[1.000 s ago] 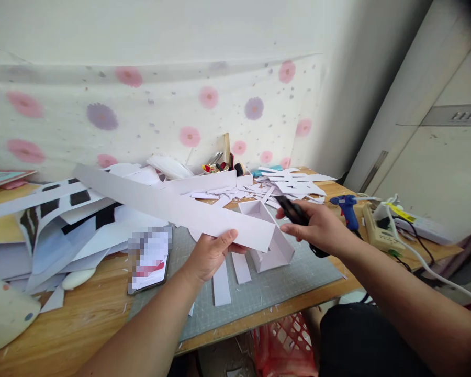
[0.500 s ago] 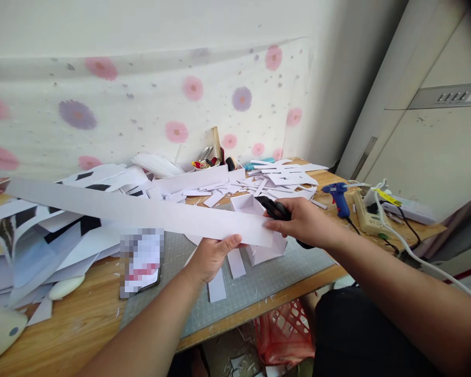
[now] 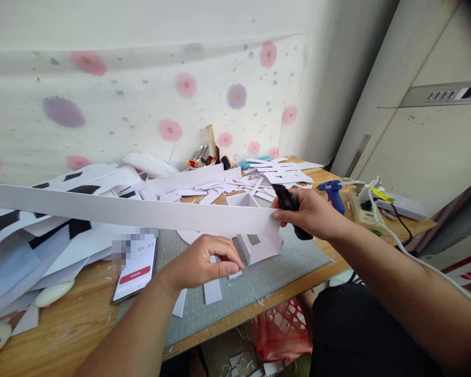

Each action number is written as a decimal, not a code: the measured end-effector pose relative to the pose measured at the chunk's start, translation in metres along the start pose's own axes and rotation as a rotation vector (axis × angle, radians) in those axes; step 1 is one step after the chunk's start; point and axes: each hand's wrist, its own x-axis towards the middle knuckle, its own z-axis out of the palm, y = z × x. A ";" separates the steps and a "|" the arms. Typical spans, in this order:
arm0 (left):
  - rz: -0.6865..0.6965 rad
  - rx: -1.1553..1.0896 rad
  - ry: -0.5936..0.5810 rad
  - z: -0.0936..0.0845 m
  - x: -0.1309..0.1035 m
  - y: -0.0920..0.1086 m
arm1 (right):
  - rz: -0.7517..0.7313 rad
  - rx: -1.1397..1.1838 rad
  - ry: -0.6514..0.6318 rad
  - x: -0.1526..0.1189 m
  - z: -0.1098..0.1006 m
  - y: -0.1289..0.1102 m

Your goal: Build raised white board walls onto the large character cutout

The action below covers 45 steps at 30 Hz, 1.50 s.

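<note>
My right hand (image 3: 304,209) grips a black utility knife (image 3: 286,198), and its fingertips also pinch the right end of a long white card strip (image 3: 172,213). The strip reaches out past the left edge of the view. Below it, my left hand (image 3: 208,262) hovers over the grey cutting mat (image 3: 235,309), holding nothing, fingers loosely bent and thumb a little apart. Short white strips (image 3: 212,288) lie on the mat beside and partly behind this hand. A small white card box (image 3: 262,248) with a grey rectangle on one side stands behind the strip, partly covered by it.
On the left are a phone (image 3: 135,272) and a heap of white and black card sheets (image 3: 63,246). White offcuts (image 3: 275,173) are piled at the back. A blue glue gun (image 3: 333,195) and a power strip (image 3: 404,205) sit right. A red basket (image 3: 280,332) stands below.
My left hand has let go of the long strip and dropped slightly lower. The strip has shifted left and levelled out, now held only by my right hand with the knife.
</note>
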 end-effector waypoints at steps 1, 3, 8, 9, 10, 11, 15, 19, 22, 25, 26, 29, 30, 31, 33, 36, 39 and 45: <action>-0.114 0.016 -0.003 -0.004 0.000 -0.005 | -0.003 -0.006 -0.021 -0.001 -0.002 0.001; -0.351 0.036 0.006 -0.009 0.002 -0.019 | -0.015 -0.030 -0.071 -0.002 -0.006 0.004; -0.351 -0.147 0.115 -0.010 0.006 -0.041 | -0.032 -0.159 -0.142 -0.003 -0.016 0.013; -0.295 -0.220 0.132 -0.010 0.006 -0.042 | -0.031 -0.179 -0.138 -0.003 -0.017 0.015; -0.249 -0.283 0.132 -0.010 0.005 -0.042 | -0.028 -0.192 -0.135 -0.003 -0.017 0.017; -0.220 -0.327 0.108 -0.011 0.004 -0.041 | -0.025 -0.201 -0.139 -0.003 -0.018 0.018; -0.278 -0.274 -0.181 -0.012 0.002 -0.031 | -0.031 -0.239 -0.168 -0.002 -0.017 0.020; -0.174 -0.031 -0.284 0.000 -0.002 -0.003 | -0.057 -0.285 -0.170 -0.001 -0.015 0.018; 0.146 0.306 0.105 0.009 -0.008 0.018 | -0.073 -0.329 -0.188 -0.001 -0.014 0.019; 0.358 0.595 0.683 0.004 -0.013 0.023 | -0.089 -0.362 -0.196 0.000 -0.014 0.021; 0.359 0.700 0.793 -0.002 -0.014 0.022 | -0.093 -0.372 -0.191 0.000 -0.014 0.022; 0.189 1.009 0.813 -0.018 -0.015 0.014 | -0.089 -0.405 -0.186 0.001 -0.015 0.024; 0.126 1.089 0.778 -0.021 -0.015 0.013 | -0.089 -0.417 -0.186 0.001 -0.016 0.025; 0.079 1.154 0.749 -0.023 -0.015 0.012 | -0.093 -0.428 -0.183 0.001 -0.016 0.026; 0.033 1.249 0.717 -0.022 -0.015 0.013 | -0.106 -0.446 -0.170 0.001 -0.016 0.026; 0.031 1.318 0.706 -0.017 -0.015 0.016 | -0.089 -0.426 -0.164 0.000 -0.016 0.026; 0.030 1.337 0.718 -0.014 -0.015 0.017 | -0.044 -0.328 -0.186 -0.002 -0.016 0.024; 0.022 1.334 0.736 -0.013 -0.015 0.016 | 0.009 -0.058 0.051 -0.003 -0.020 0.018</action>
